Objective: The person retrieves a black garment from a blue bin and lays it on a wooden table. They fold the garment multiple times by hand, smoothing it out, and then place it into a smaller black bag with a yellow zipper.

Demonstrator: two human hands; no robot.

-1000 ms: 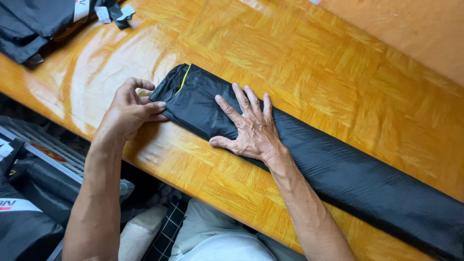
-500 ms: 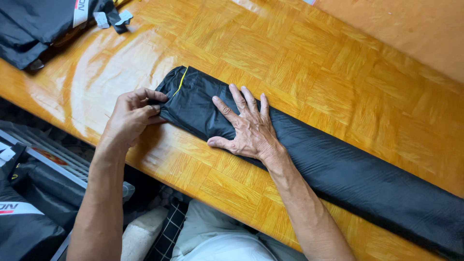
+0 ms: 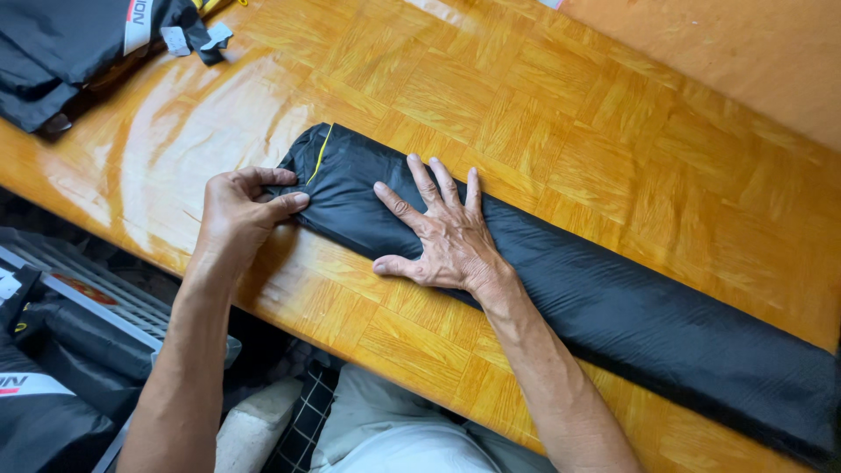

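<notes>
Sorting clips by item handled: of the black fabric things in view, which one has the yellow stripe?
The long folded strip under both hands; its yellow line runs beside the left hand. The top-left bundle and the one below the table show none.

left hand (image 3: 236, 215) pinches end of long folded black fabric strip (image 3: 613, 302), by its yellow seam (image 3: 321, 153) | right hand (image 3: 442, 236) flat on strip, fingers spread | wooden parquet counter (image 3: 569, 114) | dark bundle (image 3: 61, 44) at far-left corner
</notes>
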